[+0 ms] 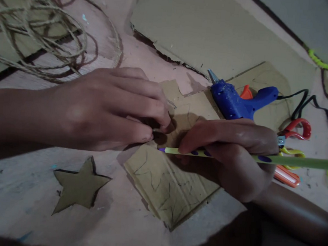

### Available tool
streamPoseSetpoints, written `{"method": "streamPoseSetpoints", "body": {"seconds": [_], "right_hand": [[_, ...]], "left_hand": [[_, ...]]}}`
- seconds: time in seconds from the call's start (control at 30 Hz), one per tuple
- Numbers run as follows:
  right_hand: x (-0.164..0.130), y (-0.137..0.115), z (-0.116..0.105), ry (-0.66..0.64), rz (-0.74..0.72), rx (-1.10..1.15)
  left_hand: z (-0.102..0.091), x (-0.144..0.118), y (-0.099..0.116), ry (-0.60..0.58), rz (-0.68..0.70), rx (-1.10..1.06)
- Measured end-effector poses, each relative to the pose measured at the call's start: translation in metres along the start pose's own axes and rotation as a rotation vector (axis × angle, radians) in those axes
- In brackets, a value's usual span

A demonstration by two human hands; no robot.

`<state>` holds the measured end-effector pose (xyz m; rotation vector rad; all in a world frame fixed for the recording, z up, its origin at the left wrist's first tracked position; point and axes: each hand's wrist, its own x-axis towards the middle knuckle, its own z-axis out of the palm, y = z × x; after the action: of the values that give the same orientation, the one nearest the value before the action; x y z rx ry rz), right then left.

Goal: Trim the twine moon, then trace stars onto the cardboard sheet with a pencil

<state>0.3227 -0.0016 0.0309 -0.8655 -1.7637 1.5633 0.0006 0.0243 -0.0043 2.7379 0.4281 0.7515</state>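
Observation:
My right hand [235, 154] is closed around a light green pencil [298, 162] with dark oval spots. Its purple-looking tip end points left, over a piece of cardboard [193, 192] marked with drawn star outlines. Against the upper part of that cardboard, my left hand [120, 105] has its fingers bent and close together. A thin pale edge shows by its fingertips, but most of what lies under them is hidden. Below my left hand, apart from it, a cut-out cardboard star [81, 186] lies on the table.
Beyond my right hand lie a blue glue gun [233, 99] with a black cord, scissors [298, 128] with red and yellow handles, and an orange tool [288, 176]. Twine [41, 28] is heaped at upper left. A large cardboard sheet [215, 25] spans the back.

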Motion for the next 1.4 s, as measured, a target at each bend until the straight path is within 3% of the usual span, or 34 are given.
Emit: {"method": "streamPoseSetpoints", "body": {"seconds": [0.2,0.37,0.53,0.7,0.83,1.03,1.2,1.4], "right_hand": [[-0.003,-0.002,0.001,0.06,0.038,0.007],[-0.003,-0.002,-0.001,-0.009,-0.004,-0.007],[-0.001,0.0,-0.001,0.055,0.01,-0.034],[-0.004,-0.002,0.0,0.022,-0.02,-0.015],[-0.005,-0.002,0.0,0.08,0.026,-0.056],[-0.001,0.003,-0.002,0.002,-0.093,-0.032],[-0.007,-0.007,-0.008,0.032,0.025,-0.024],[-0.032,-0.019,-0.004,0.05,-0.057,-0.263]], "left_hand": [[0.0,0.001,-0.001,-0.008,0.001,0.004],[0.0,0.002,-0.002,-0.008,-0.004,0.003],[0.0,0.005,-0.002,-0.015,0.003,0.011],[0.001,0.004,-0.002,-0.019,-0.001,0.015],[0.001,0.002,-0.003,-0.006,0.01,0.008],[0.001,-0.003,-0.003,-0.005,0.01,-0.013],[0.003,-0.004,0.0,0.001,-0.001,0.009],[0.004,0.006,-0.002,-0.038,-0.018,-0.007]]}}
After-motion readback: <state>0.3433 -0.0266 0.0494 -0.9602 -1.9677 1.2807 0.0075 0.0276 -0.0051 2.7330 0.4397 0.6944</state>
